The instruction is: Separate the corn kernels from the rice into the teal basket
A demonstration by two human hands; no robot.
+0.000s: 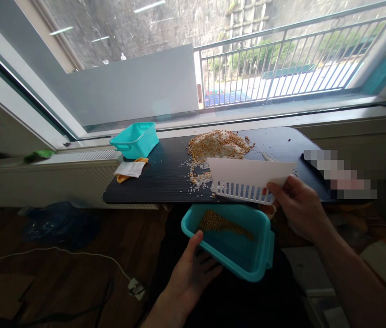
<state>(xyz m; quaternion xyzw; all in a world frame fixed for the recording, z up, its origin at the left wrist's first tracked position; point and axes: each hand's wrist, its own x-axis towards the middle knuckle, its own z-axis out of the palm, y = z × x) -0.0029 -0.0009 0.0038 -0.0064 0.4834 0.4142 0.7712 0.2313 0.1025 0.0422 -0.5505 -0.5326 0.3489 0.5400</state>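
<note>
With its thumb over the near rim and fingers underneath, my left hand [193, 269] holds a teal plastic tub [227, 262] below the table's front edge. Round tan grains that look like soybeans [218, 222] lie in the tub. My right hand [297, 200] pinches a white slotted plastic piece [252, 175], which stands on edge at the front of the tabletop, slots downward. Behind it, a heap of beans mixed with white rice-like grains [220, 145] spreads over the dark table [165, 182]. The white piece hides part of the scattered grains.
A second teal basket [138, 140] stands at the table's back left, with a folded white and orange cloth or packet [131, 170] before it. A blurred-out dark object [339, 175] lies at the right end. Behind are a window and railing [281, 68]; a white cable with a power block [136, 288] is on the floor.
</note>
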